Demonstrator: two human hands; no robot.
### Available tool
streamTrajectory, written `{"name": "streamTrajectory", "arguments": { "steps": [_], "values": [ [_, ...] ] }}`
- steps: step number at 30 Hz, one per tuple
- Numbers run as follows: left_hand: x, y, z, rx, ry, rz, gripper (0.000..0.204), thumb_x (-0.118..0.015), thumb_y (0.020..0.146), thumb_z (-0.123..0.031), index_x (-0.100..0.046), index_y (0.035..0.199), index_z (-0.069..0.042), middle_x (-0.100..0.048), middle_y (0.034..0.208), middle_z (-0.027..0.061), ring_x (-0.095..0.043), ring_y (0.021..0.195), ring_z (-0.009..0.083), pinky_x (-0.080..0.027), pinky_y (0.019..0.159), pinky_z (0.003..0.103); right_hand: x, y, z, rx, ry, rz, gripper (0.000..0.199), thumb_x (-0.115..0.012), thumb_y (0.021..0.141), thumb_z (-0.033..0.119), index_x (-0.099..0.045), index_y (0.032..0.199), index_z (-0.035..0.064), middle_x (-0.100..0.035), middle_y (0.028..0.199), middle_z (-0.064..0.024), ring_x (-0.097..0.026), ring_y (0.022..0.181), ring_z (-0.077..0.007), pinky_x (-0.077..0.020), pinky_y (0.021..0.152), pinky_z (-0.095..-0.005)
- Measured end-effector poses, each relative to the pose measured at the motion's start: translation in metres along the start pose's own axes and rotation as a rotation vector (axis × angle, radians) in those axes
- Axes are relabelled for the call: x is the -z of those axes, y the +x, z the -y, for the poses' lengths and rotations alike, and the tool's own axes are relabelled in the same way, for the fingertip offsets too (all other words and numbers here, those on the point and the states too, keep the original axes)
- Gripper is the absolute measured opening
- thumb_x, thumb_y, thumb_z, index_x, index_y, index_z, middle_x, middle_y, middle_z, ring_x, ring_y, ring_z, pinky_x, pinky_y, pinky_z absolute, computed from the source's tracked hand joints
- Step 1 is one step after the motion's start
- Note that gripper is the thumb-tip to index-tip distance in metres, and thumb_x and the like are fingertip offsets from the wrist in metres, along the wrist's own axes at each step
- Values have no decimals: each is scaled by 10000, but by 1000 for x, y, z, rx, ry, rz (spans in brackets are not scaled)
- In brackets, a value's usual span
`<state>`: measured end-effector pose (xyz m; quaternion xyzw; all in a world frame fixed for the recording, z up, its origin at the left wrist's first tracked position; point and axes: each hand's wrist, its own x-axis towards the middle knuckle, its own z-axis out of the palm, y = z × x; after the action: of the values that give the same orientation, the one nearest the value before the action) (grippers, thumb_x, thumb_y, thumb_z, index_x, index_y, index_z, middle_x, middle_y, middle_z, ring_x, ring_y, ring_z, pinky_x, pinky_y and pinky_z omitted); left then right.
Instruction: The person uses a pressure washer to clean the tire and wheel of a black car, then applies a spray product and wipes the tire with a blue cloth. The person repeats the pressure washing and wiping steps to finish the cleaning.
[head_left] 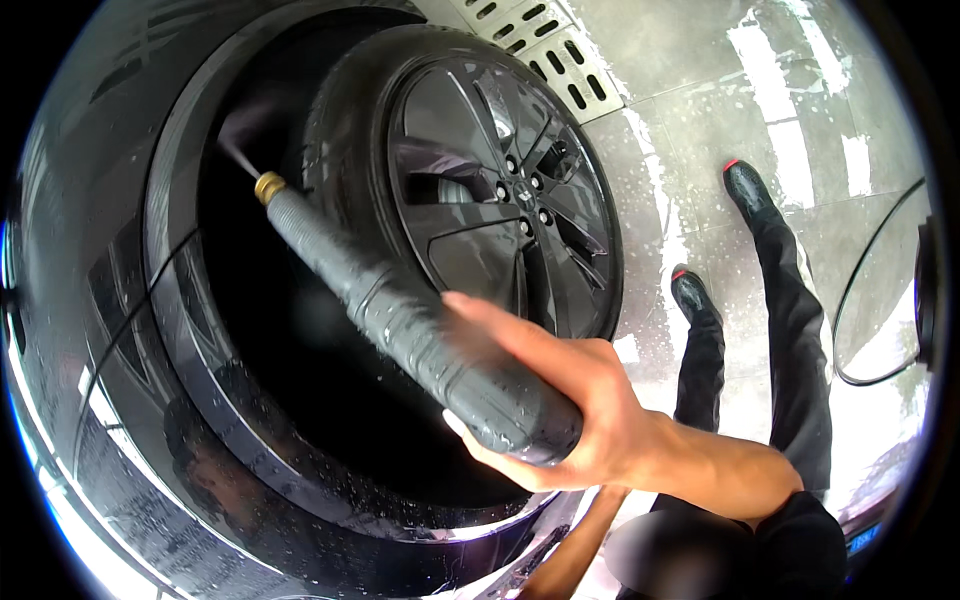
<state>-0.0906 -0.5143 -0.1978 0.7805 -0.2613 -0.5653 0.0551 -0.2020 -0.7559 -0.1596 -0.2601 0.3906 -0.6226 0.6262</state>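
My right hand (pixel 590 400) is closed around the rear end of a dark grey pressure-washer lance (pixel 400 320), thumb on one side and fingers on the other. Water beads cover the lance, which slants up and left to its brass nozzle (pixel 268 187). A thin pale jet (pixel 237 152) leaves that nozzle and fans into mist inside the wheel arch (pixel 190 330). Just right of the lance is a wet black car wheel (pixel 470 220) with dark spokes. My left forearm (pixel 575 550) rises from the lower edge; its hand is hidden behind my right hand and wrist.
Glossy dark car bodywork (pixel 90 300), wet with droplets, fills the left side. A slotted drain grate (pixel 560 60) lies at the top, beside wet grey floor tiles (pixel 690 130). My legs (pixel 800 340) stand at right. A black hose or cable (pixel 850 290) loops near the right edge.
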Motion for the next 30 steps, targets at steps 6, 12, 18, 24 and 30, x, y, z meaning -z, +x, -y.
{"name": "streamTrajectory", "arguments": {
  "steps": [6,12,18,24,30],
  "values": [
    [-10,-1,-9,-107,-8,-95,192,-598,1053,-163,-636,971,7,-602,842,-12,-519,844,69,-441,789,234,11,39,-1,-8,24,-65,756,-797,799,-10,-464,1472,-104,-719,993,-135,-703,840,-137,-560,769,-271],
    [-8,-1,-7,-246,41,-127,147,-611,1026,-105,-667,1029,32,-663,882,4,-574,885,80,-475,807,246,16,54,-5,-43,-10,-130,668,-776,844,8,-498,1444,-86,-696,1006,-81,-637,847,-91,-535,777,-253],
    [4,-8,-36,-121,-31,-187,137,-609,971,-13,-704,1028,68,-742,911,42,-656,894,109,-524,803,290,6,60,-15,92,-117,-205,575,-754,844,39,-544,1373,-44,-704,1021,-156,-712,875,-255,-586,778,-334],
    [20,-1,-14,-225,11,-89,210,-632,969,-75,-692,1098,80,-730,1045,113,-654,1007,187,-517,909,347,-14,66,-4,131,-81,-192,568,-751,838,50,-525,1352,-37,-678,900,-173,-728,703,-315,-603,654,-387],
    [22,6,-49,-164,-70,-152,235,-615,980,-87,-683,1107,98,-732,1047,133,-654,1012,197,-517,918,347,-22,87,5,-18,-24,-157,428,-735,847,72,-549,1225,-2,-688,774,-188,-706,709,-409,-564,624,-432]
  ]
}}
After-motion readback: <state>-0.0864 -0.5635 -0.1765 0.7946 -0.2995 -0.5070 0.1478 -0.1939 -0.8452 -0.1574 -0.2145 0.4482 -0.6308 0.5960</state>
